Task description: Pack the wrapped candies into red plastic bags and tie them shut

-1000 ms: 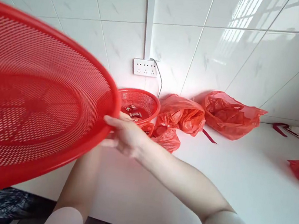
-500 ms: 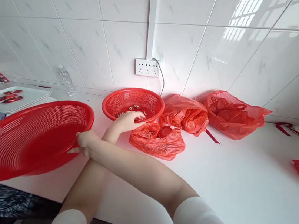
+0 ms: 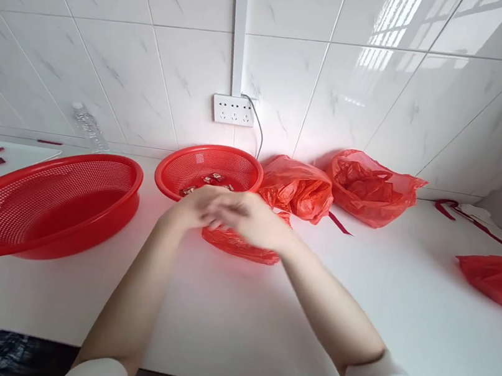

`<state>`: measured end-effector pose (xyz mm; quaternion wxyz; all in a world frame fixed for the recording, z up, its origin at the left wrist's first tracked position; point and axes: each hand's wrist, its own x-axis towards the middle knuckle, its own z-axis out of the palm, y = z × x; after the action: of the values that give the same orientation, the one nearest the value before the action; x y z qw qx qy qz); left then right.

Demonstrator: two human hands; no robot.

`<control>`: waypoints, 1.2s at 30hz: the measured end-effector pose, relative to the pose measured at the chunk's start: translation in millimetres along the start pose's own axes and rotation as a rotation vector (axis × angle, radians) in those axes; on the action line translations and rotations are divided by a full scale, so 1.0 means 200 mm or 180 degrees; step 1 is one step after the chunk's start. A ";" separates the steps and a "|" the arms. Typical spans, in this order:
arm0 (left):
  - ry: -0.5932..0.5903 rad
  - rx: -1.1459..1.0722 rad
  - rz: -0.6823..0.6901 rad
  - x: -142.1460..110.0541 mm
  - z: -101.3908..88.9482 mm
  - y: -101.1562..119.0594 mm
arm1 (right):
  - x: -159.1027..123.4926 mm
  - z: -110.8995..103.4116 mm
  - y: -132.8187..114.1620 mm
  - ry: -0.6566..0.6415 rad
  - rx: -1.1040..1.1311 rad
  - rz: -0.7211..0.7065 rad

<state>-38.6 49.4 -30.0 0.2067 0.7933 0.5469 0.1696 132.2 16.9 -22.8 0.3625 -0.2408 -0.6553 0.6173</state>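
My left hand (image 3: 195, 206) is in front of the small red basket (image 3: 165, 176), its fingers mostly hidden behind my right hand. Blurred by motion, my right hand (image 3: 258, 217) reaches across it; its loose fingers point left and nothing shows in them. Several small wrapped packets (image 3: 214, 179) lie in the small basket. Just below both hands is a crumpled red plastic bag (image 3: 242, 248), partly covered by them. The large red basket (image 3: 118, 225) stands on the left of the counter, untouched.
Two more red plastic bags (image 3: 301, 186) (image 3: 373, 190) sit along the tiled wall, and another red bag (image 3: 501, 282) lies far right. A white tray (image 3: 34, 152) with red packets and a clear bottle (image 3: 90, 126) are at left. Dark red ribbon (image 3: 499, 234) lies at the right.
My right hand has let go of the large basket and moved right to my left hand. The large basket now rests flatter on the counter. The view has shifted slightly right.
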 end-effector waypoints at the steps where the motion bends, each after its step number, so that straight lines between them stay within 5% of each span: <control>1: -0.0070 0.0138 0.0000 0.00 0.02 0.01 | -0.02 -0.12 0.04 0.0477 -0.0770 -0.0141; 3: -0.0206 0.0595 0.0025 0.01 0.08 0.02 | -0.04 -0.34 0.16 0.1462 -0.2333 0.0361; 5: -0.0452 0.0990 -0.0167 0.02 0.14 0.02 | -0.04 -0.50 0.30 0.2006 -0.3335 0.1440; 8: -0.0876 0.1191 -0.0473 0.04 0.21 0.03 | -0.04 -0.62 0.47 0.1824 -0.3673 0.2343; 12: -0.0931 0.1094 -0.0843 0.08 0.29 0.05 | -0.05 -0.67 0.55 0.1288 -0.3688 0.2406; 17: -0.0966 0.1271 -0.0812 0.12 0.31 0.04 | -0.07 -0.71 0.46 0.0921 -0.3736 0.1990; 21: -0.0638 0.1167 -0.0569 0.08 0.20 0.05 | -0.14 -0.73 0.30 0.1053 -0.3696 0.1652; 26: 0.0110 0.0486 -0.0459 -0.05 0.00 0.10 | -0.27 -0.70 0.09 0.1999 -0.3710 0.1596; 28: 0.0687 0.0033 -0.0555 -0.09 -0.07 0.10 | -0.32 -0.70 0.04 0.2289 -0.3218 0.1443; 31: 0.1582 -0.1217 -0.0429 -0.11 -0.15 0.08 | -0.36 -0.72 -0.01 0.2067 -0.1696 0.0577; 34: 0.2153 -0.2561 0.0113 -0.10 -0.17 0.06 | -0.38 -0.73 -0.04 0.1720 -0.0454 -0.0342; 36: 0.2320 -0.3034 0.0533 -0.09 -0.17 0.05 | -0.38 -0.72 -0.04 0.1723 -0.0378 -0.0800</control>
<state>-53.6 35.0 4.0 0.3247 0.5446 0.3819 0.6724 291.6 50.5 -32.6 0.5828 -0.3344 -0.5945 0.4416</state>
